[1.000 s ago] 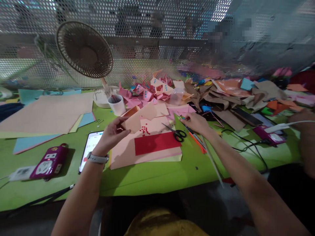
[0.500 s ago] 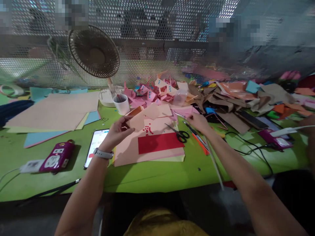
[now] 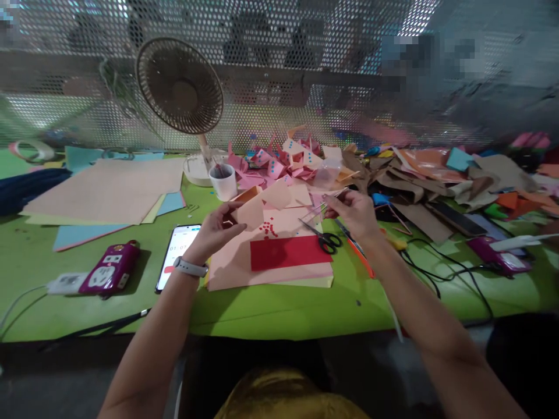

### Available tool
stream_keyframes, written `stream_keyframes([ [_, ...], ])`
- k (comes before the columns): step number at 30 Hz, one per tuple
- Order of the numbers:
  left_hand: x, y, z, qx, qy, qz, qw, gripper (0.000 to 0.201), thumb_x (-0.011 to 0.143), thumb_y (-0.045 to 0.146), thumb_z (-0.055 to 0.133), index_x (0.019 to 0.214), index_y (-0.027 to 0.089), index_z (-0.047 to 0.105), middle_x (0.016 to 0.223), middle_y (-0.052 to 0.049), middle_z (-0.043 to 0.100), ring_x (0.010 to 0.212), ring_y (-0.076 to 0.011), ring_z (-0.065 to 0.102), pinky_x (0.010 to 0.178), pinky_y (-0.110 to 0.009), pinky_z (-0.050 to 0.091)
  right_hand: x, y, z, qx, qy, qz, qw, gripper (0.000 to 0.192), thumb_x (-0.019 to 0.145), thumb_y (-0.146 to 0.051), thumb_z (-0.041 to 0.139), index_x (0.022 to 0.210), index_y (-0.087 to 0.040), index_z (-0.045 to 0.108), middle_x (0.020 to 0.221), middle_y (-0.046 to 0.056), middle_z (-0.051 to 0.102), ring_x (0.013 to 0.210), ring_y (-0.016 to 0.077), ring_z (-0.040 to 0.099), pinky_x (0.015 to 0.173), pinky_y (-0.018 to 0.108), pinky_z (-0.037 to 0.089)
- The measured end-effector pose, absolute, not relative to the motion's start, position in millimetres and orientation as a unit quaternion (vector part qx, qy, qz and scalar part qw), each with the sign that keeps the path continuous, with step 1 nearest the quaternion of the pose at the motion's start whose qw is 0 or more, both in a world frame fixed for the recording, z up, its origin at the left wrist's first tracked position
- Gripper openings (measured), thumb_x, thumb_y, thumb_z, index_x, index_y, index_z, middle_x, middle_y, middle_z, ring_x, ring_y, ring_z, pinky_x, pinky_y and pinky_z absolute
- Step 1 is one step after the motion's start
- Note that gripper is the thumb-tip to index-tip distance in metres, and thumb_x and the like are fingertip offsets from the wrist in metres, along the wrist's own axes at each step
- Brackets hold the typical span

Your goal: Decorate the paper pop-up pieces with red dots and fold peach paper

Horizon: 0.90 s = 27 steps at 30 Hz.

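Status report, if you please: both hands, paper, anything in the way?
Left hand: holding peach paper. Right hand: pinching thin tool, blurred. Scissors close by, overlapping red paper's end.

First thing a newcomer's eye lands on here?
Probably the bright red strip on the pale sheets, front and centre, with black scissors at its right end. Next, the fan standing at back left, then the pink folded-paper heap beyond the left hand and right hand.
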<state>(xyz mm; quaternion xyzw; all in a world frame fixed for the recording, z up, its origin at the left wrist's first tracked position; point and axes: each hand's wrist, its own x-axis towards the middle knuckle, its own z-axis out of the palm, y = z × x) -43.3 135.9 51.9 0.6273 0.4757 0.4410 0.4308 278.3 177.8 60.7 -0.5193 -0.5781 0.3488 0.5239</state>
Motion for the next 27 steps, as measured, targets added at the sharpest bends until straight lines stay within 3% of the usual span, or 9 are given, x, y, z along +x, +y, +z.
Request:
stream_keyframes([
  [5,-42.0,134.1,52.2,0.623,0.474,0.437,0.443,0.051,0.075,0.028,0.072,0.123,0.017,0.058,0.101,-0.007,0.066,0.083,-0.0170,0.063,0.075,-0.030,0.053,242.6,166.7,47.7,-0.545,-0.657,0.272,0.444,0.041,0.076,-0.062,0.066,0.070,-0.022,0.060,0.058,0.001,0.065,0.053,0.0180,0.064,0.049,0.027,0.048],
  [8,-41.4,133.0,52.3,0.623,0.463,0.438,0.454,0.050,0.075,0.027,0.072,0.122,0.016,0.057,0.104,-0.008,0.066,0.082,-0.0172,0.064,0.073,-0.030,0.052,239.3,162.9,43.4,-0.536,-0.744,0.215,0.336,0.040,0.082,-0.059,0.060,0.067,-0.022,0.063,0.059,0.002,0.067,0.060,0.0182,0.064,0.058,0.028,0.048],
  [11,-41.6,132.6,51.8,0.624,0.452,0.443,0.459,0.051,0.076,0.026,0.072,0.123,0.016,0.056,0.103,-0.007,0.065,0.079,-0.0157,0.063,0.071,-0.028,0.051,246.2,164.3,41.9,-0.503,-0.797,0.233,0.241,0.037,0.085,-0.053,0.057,0.068,-0.022,0.068,0.065,0.002,0.071,0.066,0.0179,0.065,0.067,0.029,0.050],
  [13,-41.8,132.5,52.1,0.622,0.449,0.444,0.464,0.051,0.076,0.027,0.072,0.124,0.017,0.056,0.100,-0.006,0.065,0.078,-0.0151,0.063,0.070,-0.028,0.051,250.6,167.9,39.9,-0.500,-0.775,0.293,0.251,0.035,0.085,-0.053,0.059,0.073,-0.023,0.071,0.070,0.003,0.073,0.066,0.0186,0.066,0.064,0.030,0.051],
  [16,-41.3,132.4,53.8,0.613,0.455,0.444,0.468,0.051,0.075,0.026,0.073,0.122,0.016,0.057,0.096,-0.004,0.064,0.077,-0.0148,0.062,0.070,-0.027,0.051,248.5,174.1,31.1,-0.488,-0.694,0.412,0.332,0.033,0.078,-0.055,0.067,0.083,-0.023,0.072,0.076,0.004,0.075,0.066,0.0198,0.069,0.057,0.029,0.053],
  [20,-40.2,133.3,54.3,0.611,0.462,0.439,0.470,0.052,0.075,0.027,0.074,0.123,0.016,0.057,0.090,-0.003,0.063,0.074,-0.0141,0.061,0.068,-0.026,0.050,231.5,178.5,11.9,-0.448,-0.619,0.490,0.418,0.033,0.070,-0.054,0.075,0.083,-0.023,0.073,0.083,0.003,0.076,0.070,0.0198,0.071,0.062,0.030,0.057],
  [27,-39.1,135.6,50.5,0.608,0.470,0.438,0.467,0.050,0.076,0.027,0.073,0.122,0.018,0.059,0.088,-0.002,0.062,0.075,-0.0145,0.060,0.066,-0.026,0.049,223.1,187.2,11.2,-0.508,-0.507,0.546,0.432,0.042,0.064,-0.056,0.080,0.085,-0.020,0.073,0.078,0.006,0.076,0.065,0.0202,0.071,0.055,0.029,0.056],
])
